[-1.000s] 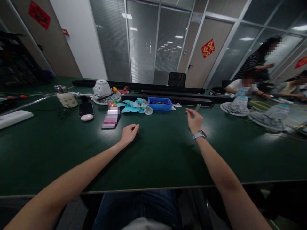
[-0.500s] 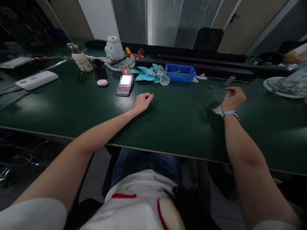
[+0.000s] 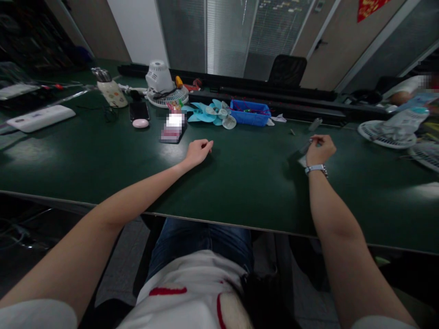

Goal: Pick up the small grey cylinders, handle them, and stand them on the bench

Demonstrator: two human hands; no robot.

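Translucent piece (image 3: 304,146), slim and blurred, lies right of centre in the frame, at the fingertips of the right hand. The dark green tabletop (image 3: 240,183) spans the frame from the left edge to the right. On it stand two white fans, one fan (image 3: 159,78) at the upper left and another fan (image 3: 407,124) at the upper right. A white bar (image 3: 43,118) lies at the left edge. Light blue blades (image 3: 206,113) are heaped at upper centre, just left of the blue box (image 3: 247,119), which holds thin wires. A pale bottle (image 3: 113,93) stands at the upper left.

The person's left hand (image 3: 196,152) is near the middle of the frame, its fingers folded in with nothing seen in them. The right hand (image 3: 321,151) is further right; its fingers nearly meet in a pinch, though it cannot be told whether they grip the piece. Past the left hand lies a phone (image 3: 172,131), its screen blurred out; left of it lies a black phone (image 3: 139,111), with a pink case (image 3: 140,123) against its near end. Smallest is a white scrap (image 3: 280,118), just right of the box.
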